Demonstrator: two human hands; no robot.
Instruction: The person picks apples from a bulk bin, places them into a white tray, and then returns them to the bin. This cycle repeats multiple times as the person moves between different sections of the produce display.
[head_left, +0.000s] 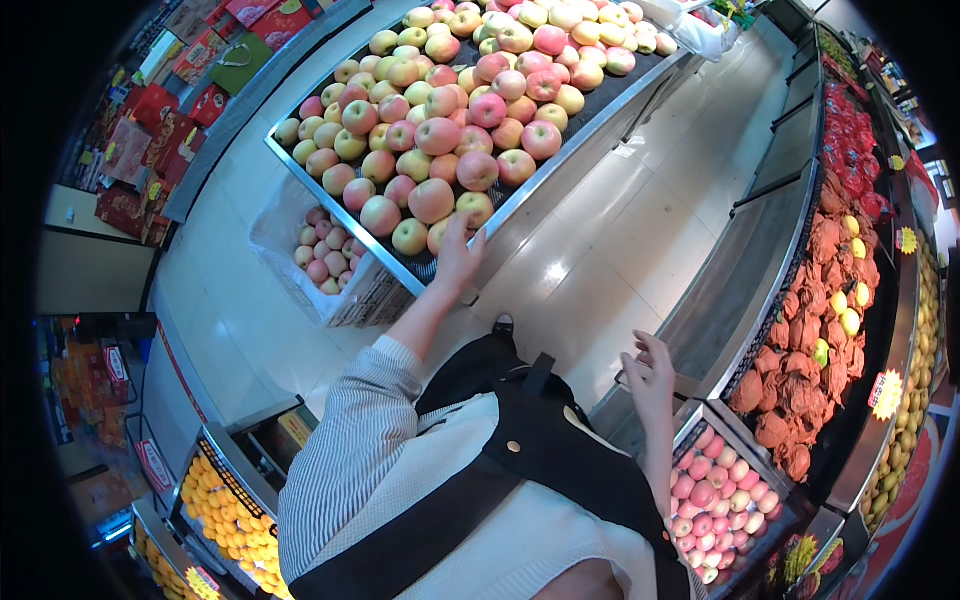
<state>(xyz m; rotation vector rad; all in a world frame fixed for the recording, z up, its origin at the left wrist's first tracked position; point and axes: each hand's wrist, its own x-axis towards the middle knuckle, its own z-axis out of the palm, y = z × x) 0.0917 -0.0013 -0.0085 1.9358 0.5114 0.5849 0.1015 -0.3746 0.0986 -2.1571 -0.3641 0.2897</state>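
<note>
My left hand (456, 253) reaches over the near corner of a metal-edged display stand (517, 196) heaped with red-and-yellow apples (437, 136). Its fingers are at the apples by the corner, close to a yellowish apple (474, 208). The thumb is spread towards the metal rim. Whether the fingers grip an apple is hidden. Out to the right, my right hand (649, 367) is raised over the aisle with its fingers apart and nothing in it. A black strap (420, 529) crosses my body to a black bag (551, 427).
A lined crate of apples (326, 251) stands on the floor beside the stand. Along the right runs a shelf with paper-wrapped fruit (806, 337); pink apples (716, 495) fill a bin at its near end. Orange fruit (225, 510) lies at lower left, gift boxes (154, 142) at upper left.
</note>
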